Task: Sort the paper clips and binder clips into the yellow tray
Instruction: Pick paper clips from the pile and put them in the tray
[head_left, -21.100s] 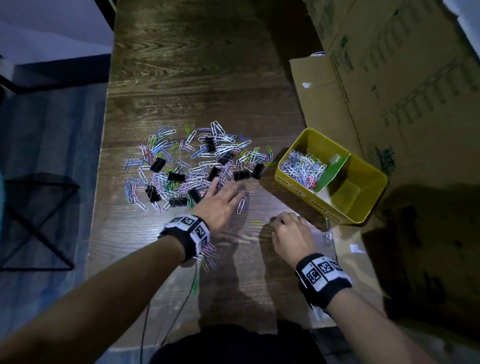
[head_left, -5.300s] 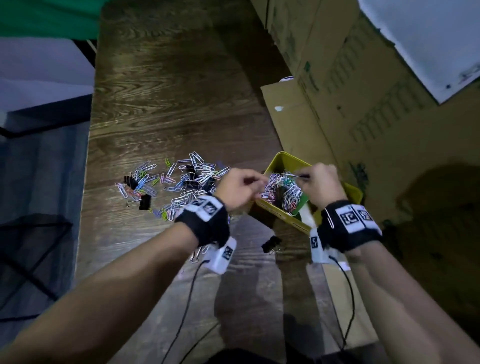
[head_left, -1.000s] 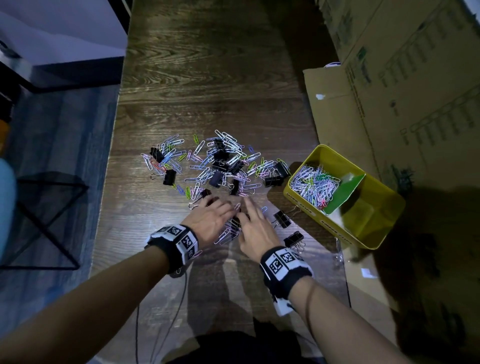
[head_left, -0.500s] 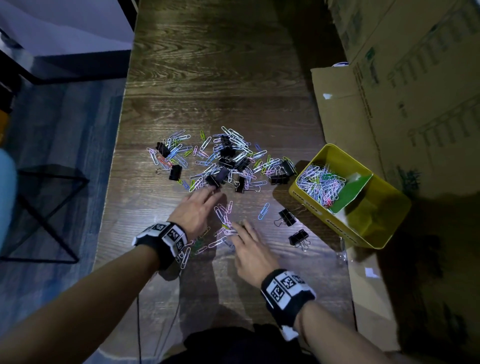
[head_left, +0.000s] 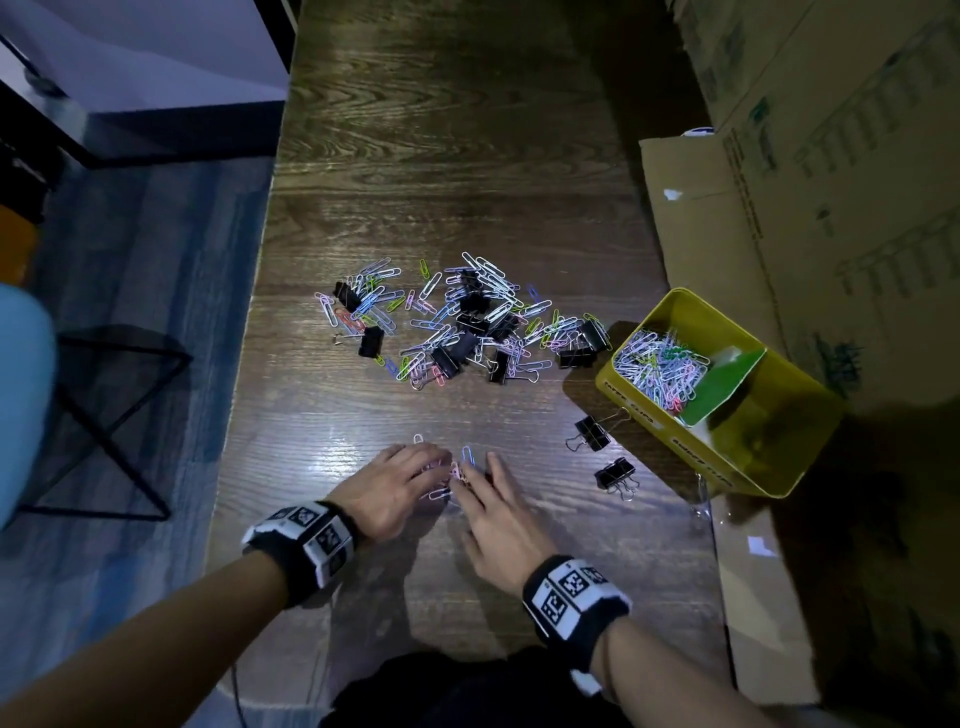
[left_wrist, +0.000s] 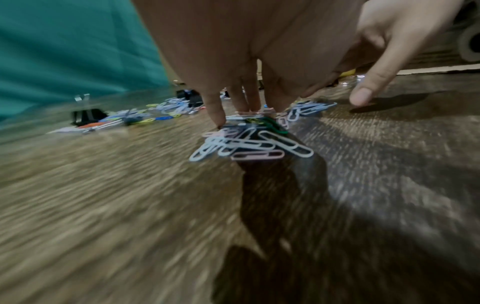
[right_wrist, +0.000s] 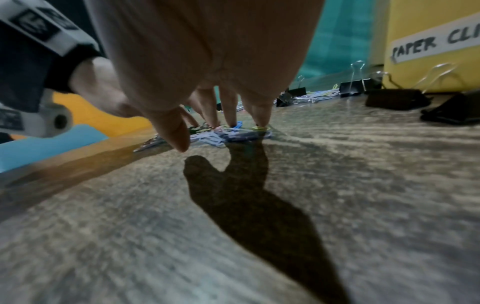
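Dark wooden table (head_left: 441, 156) – cardboard boxes (head_left: 831, 156) right, blue-grey floor (head_left: 130, 312) left

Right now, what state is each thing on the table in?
left hand: open, fingertips pressing the small clip bunch.
right hand: open, fingertips on the same bunch.
yellow tray: near compartment holds paper clips.
two binder clips: loose beside the tray.

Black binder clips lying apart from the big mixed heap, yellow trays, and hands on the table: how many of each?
Black metal binder clips apart from the mixed heap: 2
Yellow tray: 1
Hands, left hand and right hand: 2
Total: 5
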